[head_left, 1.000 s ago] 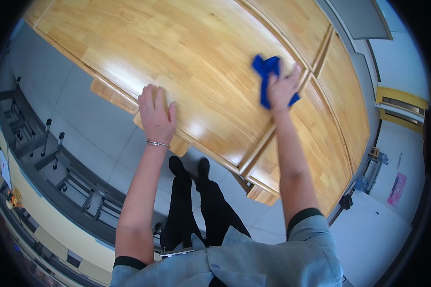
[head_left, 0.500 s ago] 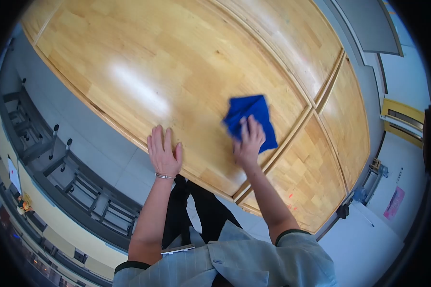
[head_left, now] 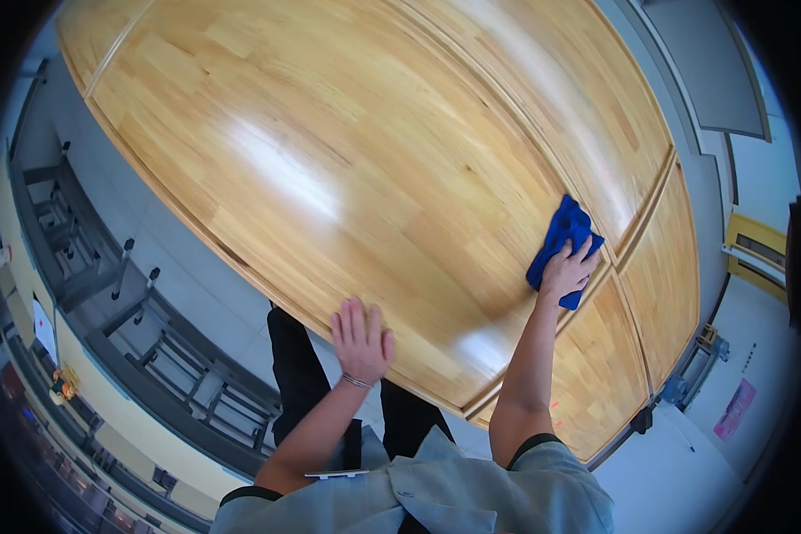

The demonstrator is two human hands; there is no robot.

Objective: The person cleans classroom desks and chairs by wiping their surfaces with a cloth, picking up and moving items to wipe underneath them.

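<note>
1. Blue cloth point(head_left: 561, 222), in the head view, lies rumpled on the pale wooden tabletop point(head_left: 374, 178), right beside the long seam and near the corner where several panels meet. The right hand point(head_left: 563, 276) is on top of it, fingers a little apart and laid over the fabric; whether the thumb pinches any of it, I cannot tell.

2. Still in the head view, the left hand point(head_left: 362, 351), with a thin bracelet point(head_left: 356, 382) at its wrist, rests open by the near edge of the wood, holding nothing. Its fingers are slightly spread, thumb apart from them.

3. From the head view I judge the step in hand to be rubbing the cloth over the wood. Another stroke would call for light, even pressure with the palm over the fabric, care at the raised seam so that a fold does not catch, and the left hand left as a brace.

4. Compared with the head view half a second earlier, the cloth has slid outward to the right, closer to the panel corner, and is more bunched; the right arm reaches straighter. The left hand is again by the near edge.
</note>
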